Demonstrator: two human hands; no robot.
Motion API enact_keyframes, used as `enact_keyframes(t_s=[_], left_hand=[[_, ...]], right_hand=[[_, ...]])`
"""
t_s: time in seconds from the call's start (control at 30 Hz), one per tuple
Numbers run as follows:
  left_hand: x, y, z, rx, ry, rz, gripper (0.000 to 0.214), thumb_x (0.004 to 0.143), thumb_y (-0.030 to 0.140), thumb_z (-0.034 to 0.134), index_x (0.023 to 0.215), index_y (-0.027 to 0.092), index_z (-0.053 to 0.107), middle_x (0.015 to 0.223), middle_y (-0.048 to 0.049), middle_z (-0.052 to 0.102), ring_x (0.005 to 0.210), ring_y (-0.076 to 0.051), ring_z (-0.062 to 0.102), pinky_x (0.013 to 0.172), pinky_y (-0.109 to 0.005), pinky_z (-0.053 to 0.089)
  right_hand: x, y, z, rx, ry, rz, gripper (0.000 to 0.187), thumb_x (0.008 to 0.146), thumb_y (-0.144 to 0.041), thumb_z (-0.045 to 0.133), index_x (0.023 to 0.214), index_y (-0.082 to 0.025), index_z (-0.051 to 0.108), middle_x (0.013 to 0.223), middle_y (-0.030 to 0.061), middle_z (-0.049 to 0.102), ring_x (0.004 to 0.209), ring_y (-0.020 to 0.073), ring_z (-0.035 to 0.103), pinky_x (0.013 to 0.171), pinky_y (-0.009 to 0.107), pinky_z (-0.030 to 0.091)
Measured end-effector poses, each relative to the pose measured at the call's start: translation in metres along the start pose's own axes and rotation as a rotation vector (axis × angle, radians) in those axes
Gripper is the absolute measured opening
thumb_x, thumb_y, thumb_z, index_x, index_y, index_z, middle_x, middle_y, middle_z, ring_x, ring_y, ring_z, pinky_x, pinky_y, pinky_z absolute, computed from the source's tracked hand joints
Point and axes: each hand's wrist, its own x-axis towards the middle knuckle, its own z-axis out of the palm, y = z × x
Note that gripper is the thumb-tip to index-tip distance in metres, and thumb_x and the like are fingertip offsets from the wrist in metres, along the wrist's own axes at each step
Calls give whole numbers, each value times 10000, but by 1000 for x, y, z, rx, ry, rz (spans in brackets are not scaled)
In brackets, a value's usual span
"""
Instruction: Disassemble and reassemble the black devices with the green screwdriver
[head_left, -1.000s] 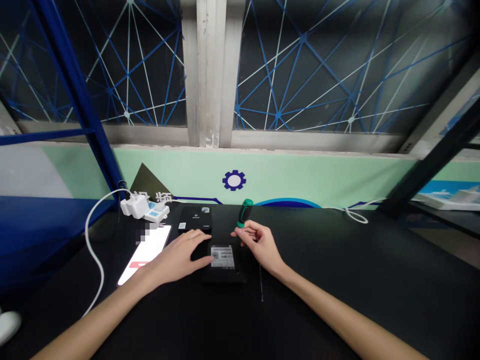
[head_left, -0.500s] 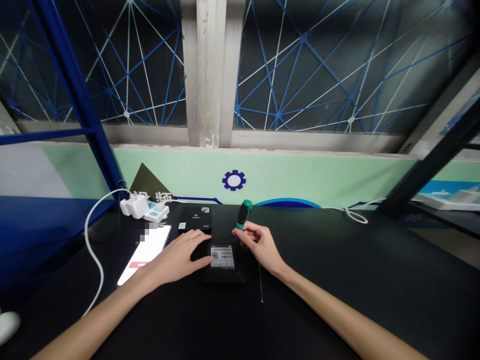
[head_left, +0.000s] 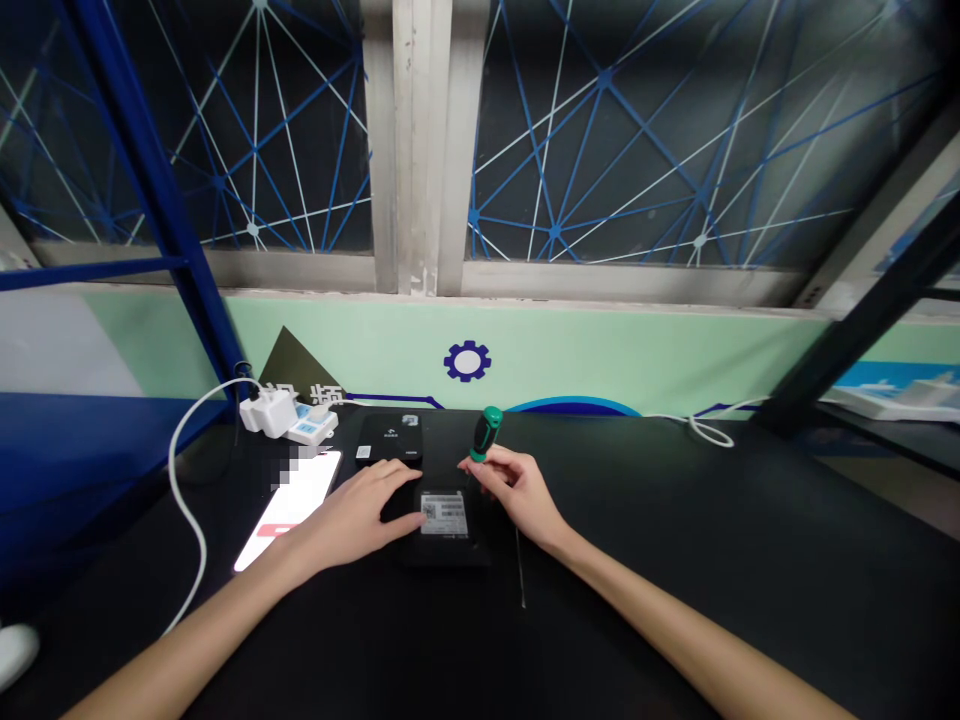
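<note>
A black and green screwdriver (head_left: 487, 434) stands handle up, leaning a little to the right. The fingers of my right hand (head_left: 523, 492) are closed around it just below the handle, and its tip is hard to see. Below it lies a flat black box (head_left: 442, 553) bearing a white printed label (head_left: 444, 515). Stretched out and apart, the fingers of my left hand (head_left: 371, 510) rest along the box's left side, with the thumb at the label's edge. A thin metal rod (head_left: 520, 575) shows from under my right hand on the black table (head_left: 637, 520).
Behind the labelled box sits a second black box (head_left: 390, 437). A lit phone (head_left: 292, 508) lies left of my left hand. White plugs (head_left: 270, 412) on a power strip (head_left: 311, 424) and a white cable (head_left: 184, 497) occupy the left. Another cable (head_left: 712, 432) loops at the back right.
The screwdriver's handle has sunk slightly and shifted a touch to the left, with the fingers of my right hand changing position a little. My left hand stays on the labelled box.
</note>
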Motion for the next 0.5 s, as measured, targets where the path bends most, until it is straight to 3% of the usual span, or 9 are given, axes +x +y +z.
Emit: enact_keyframes(t_s=[0.1,0.27,0.5], left_hand=[[0,-1,1,4,5,0,534,948,587,507,1385,282,527,1420,-67,550,1298,-297,518,1047,-418,444],[0,0,0,0,-6,-21,554,939,601,513,1389,279,528,1435,-69,543,1325,-308,494,1068,-438,426],[1,0,0,6,-14,-15,544,947,590,508,1393,279,520,1438,-71,546,1336,-306,485,1077,-443,415]], right_hand=[[1,-1,1,72,0,43,392,822,-557,695,884,-174,747,610,-10,566,525,121,461,496,249,367],[1,-6,1,134,4,52,383,779,-557,739,852,-182,708,777,52,715,548,125,525,505,251,404],[1,-7,1,152,-15,54,345,807,-523,735,807,-198,620,790,50,742,577,136,571,523,250,429]])
